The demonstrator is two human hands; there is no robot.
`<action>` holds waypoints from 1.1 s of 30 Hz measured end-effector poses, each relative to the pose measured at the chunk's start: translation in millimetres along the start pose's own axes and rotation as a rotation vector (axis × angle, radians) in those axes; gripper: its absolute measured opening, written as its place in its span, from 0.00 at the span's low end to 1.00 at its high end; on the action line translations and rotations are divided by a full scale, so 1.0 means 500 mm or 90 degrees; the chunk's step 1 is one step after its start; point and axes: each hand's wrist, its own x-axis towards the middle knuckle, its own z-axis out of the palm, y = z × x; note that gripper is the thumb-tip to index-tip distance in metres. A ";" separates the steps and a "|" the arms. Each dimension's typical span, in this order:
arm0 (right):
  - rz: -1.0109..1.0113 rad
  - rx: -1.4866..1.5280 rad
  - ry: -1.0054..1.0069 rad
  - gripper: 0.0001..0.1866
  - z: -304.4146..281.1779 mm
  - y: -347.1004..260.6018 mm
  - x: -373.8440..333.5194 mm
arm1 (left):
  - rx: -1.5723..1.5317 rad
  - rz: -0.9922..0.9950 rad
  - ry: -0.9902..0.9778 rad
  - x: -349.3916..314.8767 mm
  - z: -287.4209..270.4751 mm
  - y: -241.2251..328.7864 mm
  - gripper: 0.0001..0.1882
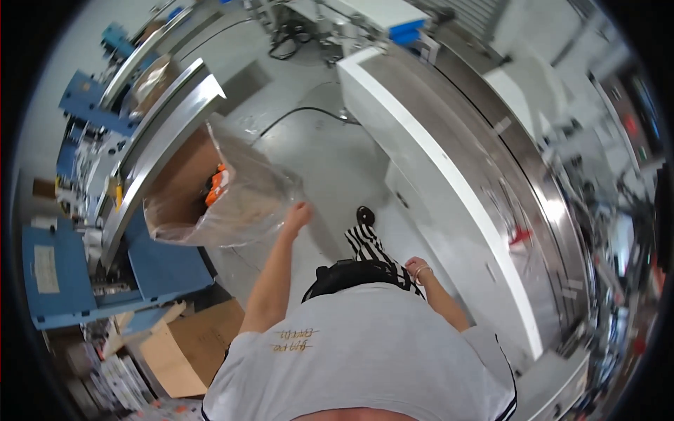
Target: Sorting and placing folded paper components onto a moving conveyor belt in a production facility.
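Note:
My left hand (300,213) is closed, its fingers curled in, with nothing seen in it. It is beside the clear plastic bag (270,184) that lines an open cardboard box (177,168) at my left. Whether the hand touches the bag I cannot tell. Orange and black items (216,186) lie inside the box; their kind is unclear. Low at my right side, near my striped trousers (366,241), my right hand (415,266) is loosely curled, a bracelet at its wrist. Nothing shows in that hand.
A long white-sided bench with a metal top (449,151) runs along my right. Blue machinery (60,277) and a metal rail (158,158) stand at the left. Behind the box a black cable (302,109) crosses the floor. Another cardboard box (200,340) is at lower left.

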 end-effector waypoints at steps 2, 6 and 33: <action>-0.046 0.203 0.003 0.13 -0.035 -0.027 0.085 | 0.028 0.056 -0.071 0.044 0.038 0.057 0.11; -0.410 -0.542 -0.091 0.11 -0.176 -0.170 0.281 | 0.248 0.031 -0.109 0.108 0.065 0.176 0.16; -0.231 0.247 -0.254 0.11 -0.795 -1.326 0.822 | 0.515 0.078 -0.128 1.135 -0.316 0.724 0.19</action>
